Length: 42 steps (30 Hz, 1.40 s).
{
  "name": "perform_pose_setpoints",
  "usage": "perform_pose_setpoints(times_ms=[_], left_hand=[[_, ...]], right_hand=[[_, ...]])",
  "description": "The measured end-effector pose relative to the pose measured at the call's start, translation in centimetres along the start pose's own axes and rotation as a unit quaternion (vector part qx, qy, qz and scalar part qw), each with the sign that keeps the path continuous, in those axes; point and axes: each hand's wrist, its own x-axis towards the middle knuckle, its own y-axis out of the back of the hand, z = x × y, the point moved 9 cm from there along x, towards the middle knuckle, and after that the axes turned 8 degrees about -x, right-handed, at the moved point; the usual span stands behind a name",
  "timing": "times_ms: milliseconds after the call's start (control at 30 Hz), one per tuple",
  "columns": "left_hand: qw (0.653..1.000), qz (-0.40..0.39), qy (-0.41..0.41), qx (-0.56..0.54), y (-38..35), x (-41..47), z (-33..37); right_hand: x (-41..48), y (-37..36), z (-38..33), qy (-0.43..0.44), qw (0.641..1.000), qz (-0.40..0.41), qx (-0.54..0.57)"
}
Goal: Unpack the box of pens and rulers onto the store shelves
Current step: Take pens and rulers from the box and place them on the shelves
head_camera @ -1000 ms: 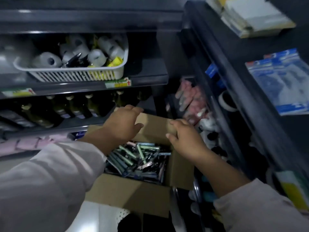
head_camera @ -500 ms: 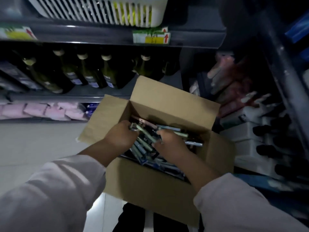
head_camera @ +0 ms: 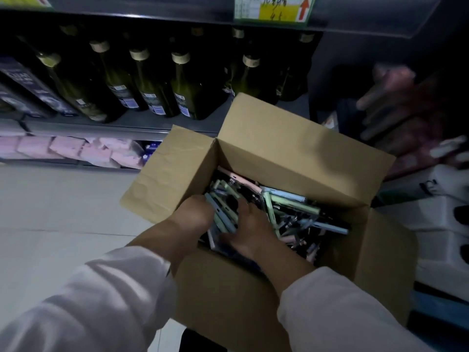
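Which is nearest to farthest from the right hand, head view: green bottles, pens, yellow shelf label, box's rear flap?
From the right hand:
1. pens, touching the hand, piled to its right.
2. rear flap, just beyond the pile.
3. green bottles, on the shelf behind, up and left.
4. yellow shelf label, on the shelf edge above the bottles.

- Pens [head_camera: 291, 207] heaped in box [head_camera: 291, 148].
- Left hand [head_camera: 195, 215], right hand [head_camera: 252, 226] side by side among pens.
- Bottles [head_camera: 152, 85] on shelf [head_camera: 101, 126] behind box, packets [head_camera: 68, 148] beneath.
- Floor [head_camera: 63, 212] left of box.
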Motion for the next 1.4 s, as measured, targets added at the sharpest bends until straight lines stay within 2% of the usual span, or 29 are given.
perform_pose_setpoints(times_ms=[100,200,267,367,500,600,667,767,867,967,1033,1167,1400], left_hand=[[1.000,0.011,-0.014,0.001,0.3,-0.4,0.3],[0.995,0.054,-0.073,0.049,0.9,-1.1,1.5],[0.988,0.052,-0.106,0.100,0.8,-1.6,1.8],[0.983,0.048,-0.132,0.119,0.7,-1.8,2.2],[0.986,0.039,-0.146,0.074,0.8,-2.6,2.9],[0.986,0.032,-0.161,0.029,0.6,-3.5,4.0],[0.987,0.027,-0.160,-0.001,0.4,-4.3,4.7],[0.989,-0.039,-0.136,-0.047,-0.8,-6.1,6.3],[0.976,-0.131,-0.097,-0.142,-2.2,-8.9,8.2],[0.951,-0.207,-0.036,-0.228,-3.5,-11.8,9.7],[0.925,-0.244,-0.007,-0.290,-4.2,-13.8,11.1],[0.898,-0.229,0.021,-0.375,-3.9,-17.7,13.6],[0.895,-0.224,-0.018,-0.385,-3.2,-24.6,17.1]], right_hand=[[1.1,-0.3,0.6,-0.020,1.000,0.009,-0.001],[1.7,0.4,0.2,-0.012,0.999,0.029,-0.025],[1.9,0.5,-0.2,0.000,1.000,0.011,-0.014],[1.7,0.9,-0.1,0.011,0.999,-0.030,0.039],[0.5,2.9,0.5,0.009,0.987,-0.065,0.144],[-1.3,5.8,0.8,0.003,0.964,-0.032,0.266],[-2.8,8.0,0.7,0.016,0.953,-0.009,0.302],[-5.1,10.8,0.1,0.030,0.936,0.000,0.352],[-7.5,13.1,-0.8,0.051,0.920,-0.004,0.387],[-10.2,15.7,-2.1,0.071,0.915,0.012,0.397],[-12.2,17.6,-3.4,0.088,0.926,0.039,0.365],[-16.1,21.1,-5.6,0.119,0.932,0.089,0.332],[-23.1,25.8,-7.4,0.120,0.923,0.157,0.331]])
